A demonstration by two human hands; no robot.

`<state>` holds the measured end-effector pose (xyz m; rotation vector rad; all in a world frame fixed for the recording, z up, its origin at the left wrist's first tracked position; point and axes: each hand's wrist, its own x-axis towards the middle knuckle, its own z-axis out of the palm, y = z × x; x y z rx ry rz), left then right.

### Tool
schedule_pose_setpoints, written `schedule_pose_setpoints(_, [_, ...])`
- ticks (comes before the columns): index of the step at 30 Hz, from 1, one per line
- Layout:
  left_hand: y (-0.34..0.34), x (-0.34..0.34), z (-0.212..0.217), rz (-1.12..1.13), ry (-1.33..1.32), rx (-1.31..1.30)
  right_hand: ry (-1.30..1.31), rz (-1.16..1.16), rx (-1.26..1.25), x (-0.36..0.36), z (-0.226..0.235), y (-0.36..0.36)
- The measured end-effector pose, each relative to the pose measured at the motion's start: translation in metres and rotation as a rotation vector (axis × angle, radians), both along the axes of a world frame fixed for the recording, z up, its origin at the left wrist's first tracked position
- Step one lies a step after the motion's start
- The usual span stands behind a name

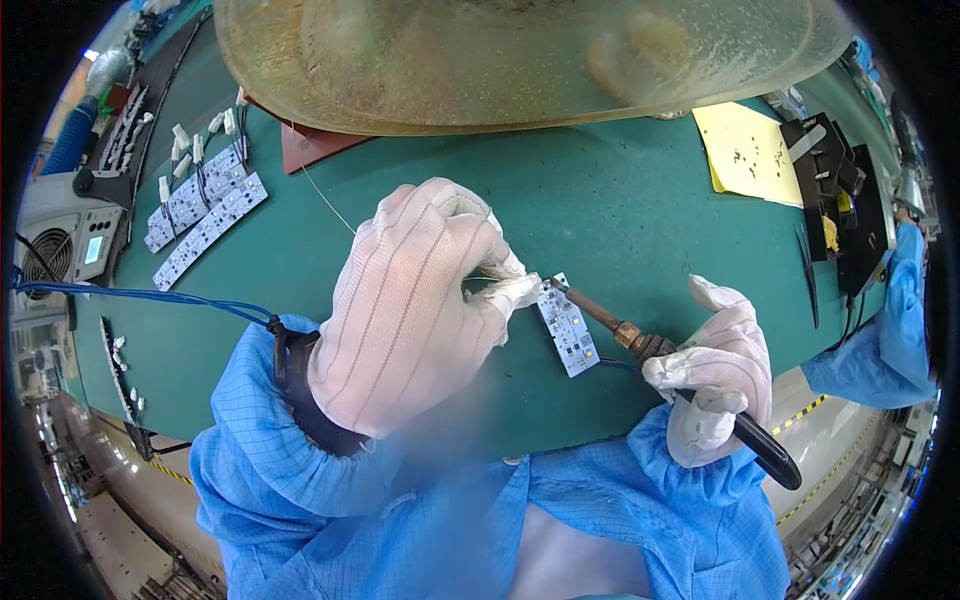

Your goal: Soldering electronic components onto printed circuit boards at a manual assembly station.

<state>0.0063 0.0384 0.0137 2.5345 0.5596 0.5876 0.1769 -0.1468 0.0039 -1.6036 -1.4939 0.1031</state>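
Note:
My gloved left hand [415, 300] is closed in a pinch at the left edge of a small white circuit board [570, 335] lying on the green mat. A thin solder wire [325, 192] runs from the upper left into this hand, and its end at the fingertips is too small to make out. In my gloved right hand [715, 375] is a soldering iron [635, 340] with a black handle. The iron's tip touches or hovers just over the board's upper end, beside my left fingertips. Dark wires leave the board's lower right, partly behind the iron.
Populated circuit boards [210, 230] with white connectors lie at the left, near a grey soldering station [75, 245]. A clouded transparent shield [530, 65] hangs across the top. Tweezers [807, 275], yellow paper [748, 155] and a black iron holder [865, 215] are on the right. Another person's blue sleeve [875, 335] shows there.

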Motion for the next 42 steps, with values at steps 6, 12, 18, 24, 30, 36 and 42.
schedule_pose_setpoints(6, [-0.001, 0.001, 0.0, 0.004, -0.006, -0.012, -0.019, 0.006, -0.025, 0.002, 0.0, -0.001])
schedule_pose_setpoints(12, [-0.004, 0.002, 0.002, 0.022, 0.009, -0.024, -0.026, 0.014, 0.019, 0.004, -0.003, -0.001])
schedule_pose_setpoints(18, [-0.001, 0.0, 0.001, 0.024, 0.02, -0.021, -0.014, 0.048, -0.032, 0.004, 0.001, 0.001])
schedule_pose_setpoints(24, [-0.002, 0.0, 0.0, 0.021, 0.011, -0.007, 0.043, 0.037, 0.094, 0.009, -0.009, -0.004])
schedule_pose_setpoints(30, [-0.001, 0.0, 0.001, 0.009, 0.011, -0.021, 0.017, 0.038, 0.044, 0.005, -0.002, -0.002])
schedule_pose_setpoints(36, [0.0, 0.001, 0.0, 0.003, -0.006, -0.028, 0.025, 0.038, 0.033, 0.004, -0.003, -0.003])
schedule_pose_setpoints(42, [-0.001, 0.001, 0.002, 0.006, -0.014, -0.008, 0.044, 0.096, 0.091, 0.016, -0.014, -0.009])
